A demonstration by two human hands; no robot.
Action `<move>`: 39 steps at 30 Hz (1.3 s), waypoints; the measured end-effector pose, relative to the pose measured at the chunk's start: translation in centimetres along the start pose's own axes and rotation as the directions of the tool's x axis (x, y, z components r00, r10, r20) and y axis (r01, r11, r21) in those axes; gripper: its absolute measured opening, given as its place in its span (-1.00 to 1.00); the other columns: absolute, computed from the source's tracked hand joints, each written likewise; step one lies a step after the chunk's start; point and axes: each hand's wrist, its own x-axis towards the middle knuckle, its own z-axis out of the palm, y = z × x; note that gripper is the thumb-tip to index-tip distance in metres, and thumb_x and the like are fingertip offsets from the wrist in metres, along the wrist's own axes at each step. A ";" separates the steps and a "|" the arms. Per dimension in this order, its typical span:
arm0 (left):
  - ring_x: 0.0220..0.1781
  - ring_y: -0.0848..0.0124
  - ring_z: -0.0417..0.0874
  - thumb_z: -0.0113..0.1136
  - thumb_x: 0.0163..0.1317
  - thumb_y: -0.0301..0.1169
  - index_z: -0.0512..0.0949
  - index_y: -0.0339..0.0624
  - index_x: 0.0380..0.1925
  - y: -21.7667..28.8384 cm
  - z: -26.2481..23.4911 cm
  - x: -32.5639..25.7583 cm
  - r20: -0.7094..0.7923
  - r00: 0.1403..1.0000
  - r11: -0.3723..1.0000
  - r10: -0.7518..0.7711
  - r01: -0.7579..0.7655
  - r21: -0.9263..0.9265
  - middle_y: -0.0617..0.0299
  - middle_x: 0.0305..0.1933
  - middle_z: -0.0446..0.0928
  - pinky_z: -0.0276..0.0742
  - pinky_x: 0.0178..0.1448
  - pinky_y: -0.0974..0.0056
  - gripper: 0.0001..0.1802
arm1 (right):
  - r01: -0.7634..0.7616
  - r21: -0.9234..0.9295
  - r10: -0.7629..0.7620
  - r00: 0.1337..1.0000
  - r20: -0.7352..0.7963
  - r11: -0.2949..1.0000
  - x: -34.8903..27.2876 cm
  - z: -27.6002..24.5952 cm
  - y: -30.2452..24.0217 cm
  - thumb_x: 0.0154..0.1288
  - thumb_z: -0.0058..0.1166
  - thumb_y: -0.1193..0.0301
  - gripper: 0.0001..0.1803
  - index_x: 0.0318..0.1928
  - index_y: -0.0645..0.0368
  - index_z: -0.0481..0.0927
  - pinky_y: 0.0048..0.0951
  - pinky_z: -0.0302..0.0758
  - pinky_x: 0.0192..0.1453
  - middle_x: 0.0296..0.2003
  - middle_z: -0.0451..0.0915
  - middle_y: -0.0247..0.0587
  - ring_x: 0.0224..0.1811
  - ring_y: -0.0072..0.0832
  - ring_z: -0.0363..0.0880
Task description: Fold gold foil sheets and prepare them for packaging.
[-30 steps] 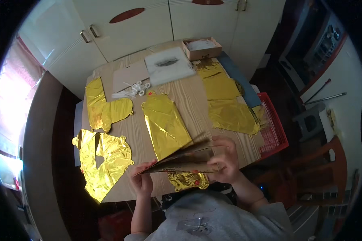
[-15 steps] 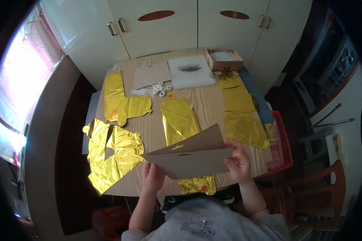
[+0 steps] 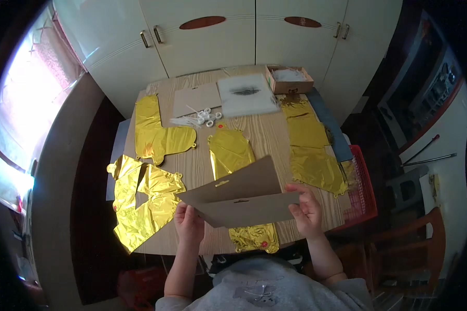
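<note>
Between my two hands is a folded greyish-brown cardboard sheet (image 3: 251, 213), its two panels spread apart in a V. Each panel has a hanger-shaped slot along its upper edge. My left hand (image 3: 190, 223) is closed on the left end, thumb on the near side. My right hand (image 3: 307, 211) pinches the right edge of the near panel. Under and behind the cardboard lies a flat gold foil balloon (image 3: 231, 147), partly hidden. A crumpled gold foil piece (image 3: 254, 238) with a red spot shows below the cardboard, at the table's near edge.
More flat gold foil balloons lie at the left (image 3: 149, 197), far left (image 3: 150, 129) and right (image 3: 311, 140). Farther back are white ribbon rolls and straws (image 3: 205, 118), another cardboard sheet (image 3: 196, 98), a clear plastic stack (image 3: 246, 96) and an open box (image 3: 290, 80). A red basket (image 3: 366, 192) stands right.
My left hand has moved left and slightly up with its end of the cardboard. The panels have spread wider apart, and the far panel has shifted left. My right hand has hardly moved.
</note>
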 end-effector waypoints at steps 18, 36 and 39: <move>0.02 0.39 0.59 0.06 0.34 -0.52 0.47 -0.07 -0.19 -0.1 0.8 0.0 -0.072 0.995 0.996 0.066 -0.070 -0.051 0.23 -0.05 0.58 0.54 0.14 0.24 -0.90 | -0.176 -0.001 0.176 0.984 0.021 0.984 -1.3 0.1 1.0 0.26 0.17 0.45 -0.85 -0.32 0.22 0.48 -0.28 0.32 0.27 0.30 0.28 0.10 0.32 -0.21 0.31; -0.01 0.42 0.60 0.02 0.36 -0.54 0.48 -0.10 -0.18 0.4 1.0 0.0 -0.060 0.996 0.996 0.060 -0.063 -0.056 0.22 -0.05 0.58 0.55 0.12 0.26 -0.89 | -0.130 -0.077 0.135 0.989 0.062 0.988 -0.3 0.5 0.6 0.27 0.15 0.45 -0.83 -0.37 0.20 0.42 -0.25 0.28 0.31 0.23 0.38 0.09 0.30 -0.17 0.35; -0.01 0.43 0.60 0.01 0.36 -0.54 0.48 -0.12 -0.18 0.6 1.3 0.0 -0.083 0.995 0.997 0.051 -0.056 -0.056 0.21 -0.06 0.58 0.55 0.12 0.27 -0.89 | -0.049 -0.151 0.057 0.997 0.044 0.987 -0.2 0.8 0.3 0.26 0.15 0.46 -0.82 -0.37 0.22 0.41 -0.28 0.35 0.22 0.14 0.44 0.07 0.22 -0.20 0.42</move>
